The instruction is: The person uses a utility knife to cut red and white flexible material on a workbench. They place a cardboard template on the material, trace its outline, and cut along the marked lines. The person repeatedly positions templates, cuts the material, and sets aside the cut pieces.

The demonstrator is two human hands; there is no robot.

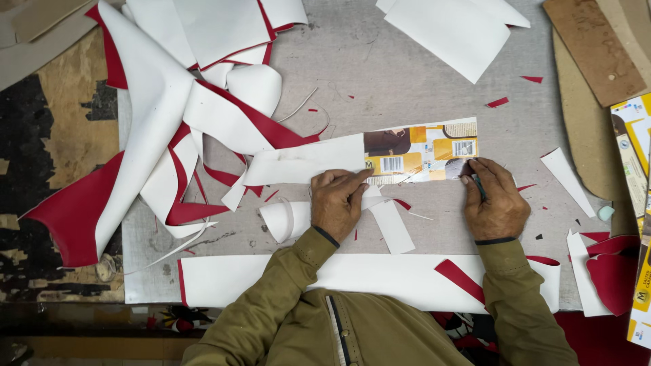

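Left hand (337, 201) pinning printed card (420, 152), right hand (494, 198) — pen (477, 186), white-red offcuts (183, 122) crowding.

Flattened printed cartons on the worktop

A long strip of flattened carton (420, 151), yellow, orange and brown with white label patches and a striped code panel, lies flat just beyond both hands; the left hand (337, 203) presses its near edge and the right hand (495, 201) rests at its right end. Well to the right of the right hand, more yellow and white carton pieces (634, 159) lie at the worktop's edge, partly cut off from view.
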